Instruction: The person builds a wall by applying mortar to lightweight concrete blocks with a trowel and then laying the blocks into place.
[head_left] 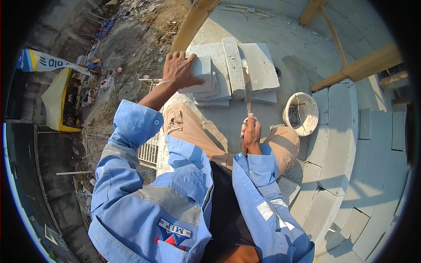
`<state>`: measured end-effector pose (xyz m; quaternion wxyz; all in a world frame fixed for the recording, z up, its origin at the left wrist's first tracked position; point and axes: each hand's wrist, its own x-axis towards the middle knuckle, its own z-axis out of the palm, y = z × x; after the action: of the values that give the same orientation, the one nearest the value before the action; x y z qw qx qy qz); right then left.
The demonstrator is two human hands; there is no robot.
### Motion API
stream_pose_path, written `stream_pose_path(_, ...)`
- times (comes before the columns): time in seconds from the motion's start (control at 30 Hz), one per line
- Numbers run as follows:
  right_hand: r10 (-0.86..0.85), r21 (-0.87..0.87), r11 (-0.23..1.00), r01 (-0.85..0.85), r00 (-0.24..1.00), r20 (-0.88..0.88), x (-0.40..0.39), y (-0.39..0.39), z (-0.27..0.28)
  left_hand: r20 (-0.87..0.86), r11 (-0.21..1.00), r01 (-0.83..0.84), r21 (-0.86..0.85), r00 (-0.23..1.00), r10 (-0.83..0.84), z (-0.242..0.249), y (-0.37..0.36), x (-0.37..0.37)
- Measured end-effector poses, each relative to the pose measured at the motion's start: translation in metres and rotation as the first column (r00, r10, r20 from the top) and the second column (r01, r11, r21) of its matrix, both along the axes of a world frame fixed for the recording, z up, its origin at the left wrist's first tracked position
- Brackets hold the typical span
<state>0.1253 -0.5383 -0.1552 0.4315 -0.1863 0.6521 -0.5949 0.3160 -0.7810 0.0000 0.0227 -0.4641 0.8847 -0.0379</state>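
My left hand (179, 70) grips the left end of a small light-grey block (201, 69), fingers over its far edge and thumb on the near side. That piece rests on top of a stack of larger blocks (215, 55). My right hand (251, 133) is closed around the handle of a long narrow-bladed tool (247, 90), its blade pointing away from me. Pale residue coats the blade's far end, which lies over the stack beside a narrow upright block (233, 65). The blade's exact kind is hard to tell from this angle.
A whitish bucket (301, 115) with wire-like material inside stands right of my knee. Beyond it runs a block wall (335, 136). Wooden posts (368, 65) slant across the upper right, another (193, 24) behind the stack. On the left, the floor edge drops to rubble ground (140, 48).
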Motion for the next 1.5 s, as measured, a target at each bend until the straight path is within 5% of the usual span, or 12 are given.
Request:
stream_pose_path(0.13, 0.151, -0.044, 0.988, -0.148, 0.986, 0.065, 0.023, -0.024, 0.028, -0.062, 0.987, -0.156, 0.04, 0.985, 0.158, -0.013, 0.008, 0.018)
stream_pose_path(0.3, 0.236, -0.228, 0.952, -0.207, 0.966, 0.11, 0.053, -0.059, 0.076, -0.247, 1.0, -0.012, 0.012, 0.969, 0.014, -0.038, -0.002, 0.027)
stream_pose_path(0.47, 0.204, -0.333, 0.931, -0.15, 0.97, 0.133, 0.066, -0.076, 0.1, -0.232, 0.995, 0.091, 0.035, 0.969, -0.08, -0.035, -0.003, 0.019)
stream_pose_path(0.57, 0.155, -0.171, 0.971, -0.169, 0.983, -0.094, 0.081, -0.081, 0.076, -0.206, 0.998, 0.044, 0.037, 0.978, -0.035, -0.029, 0.001, 0.014)
stream_pose_path(0.67, 0.186, -0.09, 0.976, -0.2, 0.972, -0.144, 0.086, -0.083, 0.063, -0.175, 0.998, 0.011, 0.067, 0.985, 0.001, -0.02, 0.005, 0.01)
stream_pose_path(0.8, 0.084, -0.203, 0.974, -0.105, 0.991, -0.108, 0.086, -0.083, 0.076, -0.184, 0.999, 0.004, 0.054, 0.983, 0.006, -0.021, 0.006, 0.012)
stream_pose_path(0.9, 0.005, -0.314, 0.945, -0.086, 0.968, -0.249, 0.083, -0.085, 0.072, -0.147, 0.997, -0.012, 0.082, 0.989, 0.024, -0.019, 0.007, 0.01)
stream_pose_path(0.97, 0.089, -0.083, 0.985, -0.153, 0.852, -0.515, 0.083, -0.092, 0.053, -0.169, 0.999, 0.023, 0.047, 0.985, -0.015, -0.024, 0.006, 0.014)
stream_pose_path(1.1, 0.187, 0.011, 0.982, -0.19, 0.95, -0.25, 0.077, -0.082, 0.083, -0.213, 0.998, 0.061, -0.017, 0.975, -0.063, -0.031, 0.002, 0.017)
stream_pose_path(1.17, 0.109, -0.161, 0.977, -0.139, 0.977, -0.184, 0.074, -0.078, 0.096, -0.208, 0.998, 0.068, -0.006, 0.976, -0.067, -0.031, 0.001, 0.016)
stream_pose_path(1.27, 0.127, -0.077, 0.984, -0.16, 0.936, -0.327, 0.078, -0.082, 0.073, -0.208, 0.997, 0.072, 0.001, 0.976, -0.07, -0.033, 0.001, 0.019)
stream_pose_path(1.5, 0.126, -0.062, 0.987, -0.146, 0.958, -0.258, 0.081, -0.078, 0.075, -0.204, 0.996, 0.079, 0.034, 0.976, -0.071, -0.03, 0.0, 0.016)
